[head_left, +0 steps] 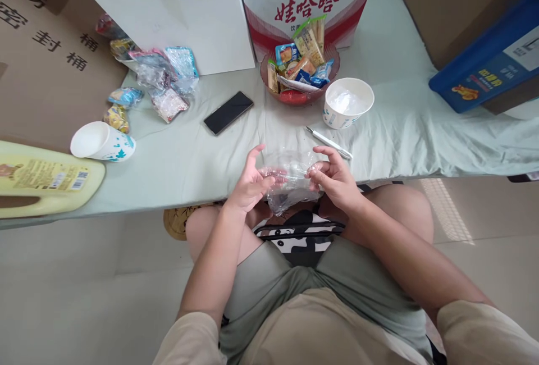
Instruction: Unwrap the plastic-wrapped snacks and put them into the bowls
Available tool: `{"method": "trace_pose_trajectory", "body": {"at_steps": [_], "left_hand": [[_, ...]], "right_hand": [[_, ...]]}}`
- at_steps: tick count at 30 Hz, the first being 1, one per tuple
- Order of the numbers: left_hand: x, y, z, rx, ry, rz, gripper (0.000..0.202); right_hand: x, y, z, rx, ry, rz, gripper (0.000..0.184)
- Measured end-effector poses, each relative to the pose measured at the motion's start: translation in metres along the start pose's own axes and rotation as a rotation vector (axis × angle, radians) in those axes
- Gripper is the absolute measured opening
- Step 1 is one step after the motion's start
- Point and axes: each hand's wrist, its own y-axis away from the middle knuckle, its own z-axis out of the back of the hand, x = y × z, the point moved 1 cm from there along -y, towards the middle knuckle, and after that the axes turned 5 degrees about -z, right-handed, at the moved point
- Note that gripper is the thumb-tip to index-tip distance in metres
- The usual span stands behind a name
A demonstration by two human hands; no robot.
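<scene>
A seated person's two bare hands hold a piece of crinkled clear plastic (288, 192) at the middle of the tabletop's near edge, its lower part hanging over the lap; whether it is a bag or a loose sheet is hard to tell. The left hand (249, 186) has its thumb and lower fingers closed on one side, index finger raised; the right hand (336, 181) pinches the opposite side between thumb and fingertips, index finger also lifted. Gripping both sides probably keeps the limp material spread. Just beyond the right hand, within easy reach, lies a slim white tool (330, 143) with a pointed tip. Behind it stands a paper cup (343, 120) containing more clear plastic. Farther back, a red translucent bowl (275, 94) keeps packaged snacks (305, 64) together. A dark phone (228, 113) lies left of the bowl. Toward the left edge, wrapped packets (158, 76) are heaped near a second cup (103, 141) on its side, its mouth against a yellow jug (50, 179) at the near left corner. White boxes (177, 17) line the back edge.
</scene>
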Motion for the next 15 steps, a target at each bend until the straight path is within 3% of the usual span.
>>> {"method": "trace_pose_trajectory", "body": {"at_steps": [3,5,10,15], "left_hand": [[0.004,-0.005,0.003,-0.181,-0.072,-0.209,0.062],[0.006,-0.007,0.005,-0.234,-0.11,-0.288,0.047],[0.007,-0.004,0.003,-0.099,-0.213,-0.205,0.061],[0.006,-0.003,0.003,-0.171,-0.513,-0.223,0.042]], "right_hand": [[-0.003,-0.002,0.003,0.049,0.034,0.042,0.061],[-0.006,-0.003,0.005,0.087,0.087,0.095,0.064],[-0.011,-0.005,0.007,0.093,0.19,0.173,0.049],[-0.013,-0.006,0.007,0.051,0.326,0.184,0.05]]}}
